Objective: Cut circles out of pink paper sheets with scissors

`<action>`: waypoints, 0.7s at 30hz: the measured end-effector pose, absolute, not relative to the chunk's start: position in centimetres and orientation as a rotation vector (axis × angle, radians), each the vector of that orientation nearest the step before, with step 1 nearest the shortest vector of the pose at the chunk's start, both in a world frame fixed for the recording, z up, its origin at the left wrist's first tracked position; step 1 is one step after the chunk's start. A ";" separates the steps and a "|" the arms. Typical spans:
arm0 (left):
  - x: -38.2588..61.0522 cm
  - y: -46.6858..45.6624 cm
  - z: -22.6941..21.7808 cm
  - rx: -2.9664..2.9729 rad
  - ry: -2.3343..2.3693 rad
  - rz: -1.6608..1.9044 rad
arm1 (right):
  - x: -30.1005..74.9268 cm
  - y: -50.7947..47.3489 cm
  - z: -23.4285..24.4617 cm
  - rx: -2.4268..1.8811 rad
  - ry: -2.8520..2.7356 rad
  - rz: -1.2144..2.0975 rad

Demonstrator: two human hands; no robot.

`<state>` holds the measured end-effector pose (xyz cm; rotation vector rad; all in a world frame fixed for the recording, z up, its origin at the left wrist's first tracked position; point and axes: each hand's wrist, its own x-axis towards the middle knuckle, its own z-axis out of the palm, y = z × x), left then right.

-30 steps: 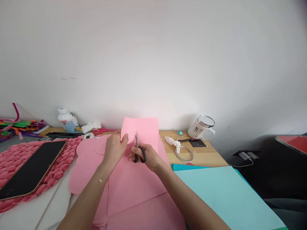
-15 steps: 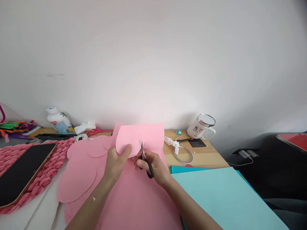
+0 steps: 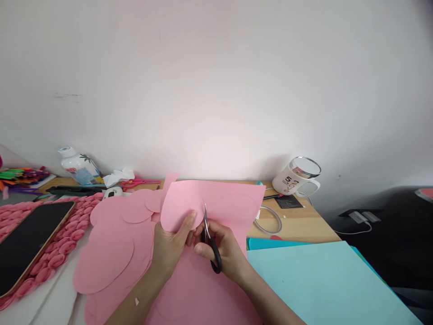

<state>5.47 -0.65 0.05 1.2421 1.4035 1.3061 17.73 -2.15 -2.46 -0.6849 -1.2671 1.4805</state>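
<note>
A pink paper sheet is raised off the desk, its left part cut into a rounded outline. My left hand pinches that rounded part, thumb on the near face. In my right hand is a pair of scissors with black handles, the blades pointing up at the edge of the curve. Some of my right fingers are hidden behind the handles. Cut pink paper shapes with rounded edges overlap to the left of my hands. A small pink scrap clings to my left forearm.
Light blue paper lies at right on darker sheets. Behind it stand a white mug and a coiled cable. At left are a phone on a pink braided mat, a white bottle and pink scissors.
The pink sheet has turned and spread out to the right, showing more of its surface. Both hands sit slightly lower in view, and the scissors tilt more to the left. The view has shifted a little.
</note>
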 end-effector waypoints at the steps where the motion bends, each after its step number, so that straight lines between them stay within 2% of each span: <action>1: 5.5 -0.7 0.1 1.221 1.428 1.309 | 17.7 -2.2 -2.4 -0.688 -1.264 1.478; 21: 5.4 -1.6 -0.8 1.121 1.583 1.281 | 17.6 -2.6 -2.0 -0.718 -1.185 1.559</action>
